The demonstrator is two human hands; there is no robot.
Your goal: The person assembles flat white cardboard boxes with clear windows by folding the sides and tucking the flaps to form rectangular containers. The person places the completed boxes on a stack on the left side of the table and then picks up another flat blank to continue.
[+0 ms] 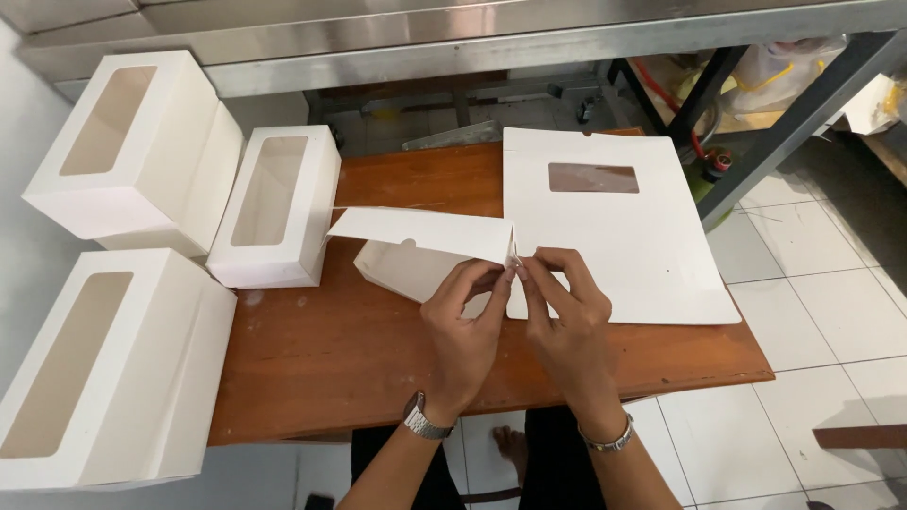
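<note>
Both hands, left hand (463, 326) and right hand (565, 321), pinch a half-folded white box (420, 250) on the wooden table (321, 349); three finished window boxes (279, 203) sit empty at left, above white floor tiles (822, 312).

Matt white cardboard box (416, 247) (wooden table (359, 349), glossy).

A brown wooden table (359, 349) stands on white floor tiles (822, 312), a steel counter (453, 38) just behind it
</note>
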